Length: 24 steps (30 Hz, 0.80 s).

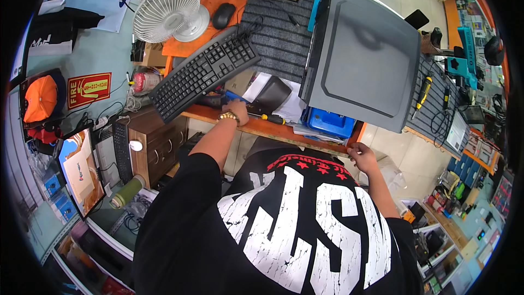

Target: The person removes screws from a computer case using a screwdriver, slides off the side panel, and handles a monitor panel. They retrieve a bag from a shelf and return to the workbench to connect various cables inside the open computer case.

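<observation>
An orange-edged drawer stands pulled out in front of me. My left hand, with a beaded bracelet at its wrist, reaches over the drawer's front edge beside a blue-handled tool; its fingers are mostly hidden. Close to it lie a yellow-and-black screwdriver, a black pouch-like item and white papers. My right hand is curled by the drawer's right front corner. Whether its closed fingers grip the edge is unclear. A blue plastic tray sits in the drawer's right part.
Over the drawer's left side juts a black keyboard. A large grey box-shaped device overhangs its right side. Behind are a white fan, a mouse and a striped grey mat. Another screwdriver lies at the right.
</observation>
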### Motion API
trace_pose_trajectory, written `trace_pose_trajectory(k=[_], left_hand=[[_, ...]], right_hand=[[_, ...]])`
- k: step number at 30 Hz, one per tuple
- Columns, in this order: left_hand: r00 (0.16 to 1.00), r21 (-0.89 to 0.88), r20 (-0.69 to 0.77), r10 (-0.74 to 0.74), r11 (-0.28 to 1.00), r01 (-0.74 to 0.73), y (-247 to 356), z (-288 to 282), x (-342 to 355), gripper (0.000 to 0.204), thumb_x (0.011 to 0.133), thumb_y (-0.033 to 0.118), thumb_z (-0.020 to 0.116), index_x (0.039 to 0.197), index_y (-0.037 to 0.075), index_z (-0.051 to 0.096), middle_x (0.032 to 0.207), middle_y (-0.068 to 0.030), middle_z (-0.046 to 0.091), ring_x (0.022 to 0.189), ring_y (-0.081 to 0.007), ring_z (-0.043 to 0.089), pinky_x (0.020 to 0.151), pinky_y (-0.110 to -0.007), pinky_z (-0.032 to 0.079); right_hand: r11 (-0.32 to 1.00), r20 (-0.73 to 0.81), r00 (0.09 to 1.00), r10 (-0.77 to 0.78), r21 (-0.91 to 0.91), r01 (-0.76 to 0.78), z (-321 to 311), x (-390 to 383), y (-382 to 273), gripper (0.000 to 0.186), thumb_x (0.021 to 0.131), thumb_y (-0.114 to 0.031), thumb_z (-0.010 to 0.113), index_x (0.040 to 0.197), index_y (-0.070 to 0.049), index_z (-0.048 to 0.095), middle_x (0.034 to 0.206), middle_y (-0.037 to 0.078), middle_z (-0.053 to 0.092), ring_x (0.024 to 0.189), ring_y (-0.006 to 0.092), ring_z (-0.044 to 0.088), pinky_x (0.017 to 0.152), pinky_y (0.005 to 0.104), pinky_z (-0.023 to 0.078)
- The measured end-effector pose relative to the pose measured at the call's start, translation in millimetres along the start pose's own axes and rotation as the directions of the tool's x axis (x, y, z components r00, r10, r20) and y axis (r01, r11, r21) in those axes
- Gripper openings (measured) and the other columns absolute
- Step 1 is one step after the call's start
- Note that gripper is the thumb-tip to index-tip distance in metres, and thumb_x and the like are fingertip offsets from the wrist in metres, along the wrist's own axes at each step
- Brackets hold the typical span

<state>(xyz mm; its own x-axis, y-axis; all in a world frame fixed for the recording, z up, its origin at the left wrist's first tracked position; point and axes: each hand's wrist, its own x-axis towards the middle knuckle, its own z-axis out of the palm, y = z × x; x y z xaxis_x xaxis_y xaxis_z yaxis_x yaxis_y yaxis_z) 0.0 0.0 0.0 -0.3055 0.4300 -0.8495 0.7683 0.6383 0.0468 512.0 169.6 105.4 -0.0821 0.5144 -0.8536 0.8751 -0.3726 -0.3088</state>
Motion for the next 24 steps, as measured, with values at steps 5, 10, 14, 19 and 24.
trace_pose_trajectory(k=[5, 10, 14, 19, 24], left_hand=[[0.993, -0.022, 0.018, 0.120, 0.993, -0.120, 0, 14, 15, 0.040, 0.097, 0.015, 0.066, 0.135, 0.005, 0.075, 0.148, -0.0237, 0.066, 0.136, -0.0384, 0.066, 0.114, -0.047, 0.055], [0.999, -0.005, 0.044, 0.010, 1.000, -0.010, -15, 3, 24, 0.044, 0.094, 0.027, 0.080, 0.130, 0.003, 0.075, 0.145, -0.0232, 0.069, 0.132, -0.0387, 0.068, 0.113, -0.049, 0.056], [0.999, 0.055, 0.005, -0.054, 0.997, 0.053, -16, -10, 8, 0.050, 0.096, 0.038, 0.079, 0.134, 0.005, 0.075, 0.146, -0.0208, 0.070, 0.135, -0.0369, 0.067, 0.112, -0.049, 0.056], [0.993, 0.214, 0.122, -0.005, 0.977, -0.021, -27, -11, 22, 0.064, 0.098, 0.058, 0.071, 0.138, 0.008, 0.074, 0.141, -0.0204, 0.073, 0.138, -0.0343, 0.066, 0.114, -0.048, 0.054], [0.950, 0.125, 0.097, 0.297, 0.943, -0.308, -62, 2, 41, 0.060, 0.103, 0.056, 0.067, 0.131, 0.004, 0.075, 0.131, -0.0244, 0.074, 0.127, -0.0405, 0.069, 0.108, -0.050, 0.054]], right_hand=[[0.961, -0.010, 0.976, -0.220, -0.173, 0.215, 2, 8, 6, 0.046, 0.098, -0.036, 0.081, 0.125, 0.000, 0.074, 0.096, 0.011, 0.078, 0.082, 0.0250, 0.072, 0.080, 0.0398, 0.058], [0.906, 0.074, 0.957, -0.279, -0.310, 0.288, 31, 7, -52, 0.043, 0.099, -0.036, 0.079, 0.126, -0.003, 0.075, 0.103, 0.015, 0.080, 0.092, 0.0323, 0.076, 0.088, 0.0414, 0.059], [0.852, 0.195, 0.894, -0.403, -0.277, 0.444, 76, 16, -98, 0.039, 0.100, -0.033, 0.076, 0.124, -0.003, 0.075, 0.110, 0.022, 0.079, 0.101, 0.0385, 0.077, 0.092, 0.0448, 0.060], [0.703, 0.320, 0.711, -0.626, -0.163, 0.692, 134, 51, -145, 0.031, 0.100, -0.028, 0.071, 0.116, -0.002, 0.075, 0.107, 0.025, 0.077, 0.099, 0.0445, 0.075, 0.089, 0.0505, 0.058], [0.642, 0.432, 0.648, -0.627, -0.185, 0.744, 177, 82, -170, 0.028, 0.100, -0.024, 0.065, 0.113, -0.001, 0.074, 0.110, 0.027, 0.075, 0.104, 0.0486, 0.071, 0.092, 0.0529, 0.056]])
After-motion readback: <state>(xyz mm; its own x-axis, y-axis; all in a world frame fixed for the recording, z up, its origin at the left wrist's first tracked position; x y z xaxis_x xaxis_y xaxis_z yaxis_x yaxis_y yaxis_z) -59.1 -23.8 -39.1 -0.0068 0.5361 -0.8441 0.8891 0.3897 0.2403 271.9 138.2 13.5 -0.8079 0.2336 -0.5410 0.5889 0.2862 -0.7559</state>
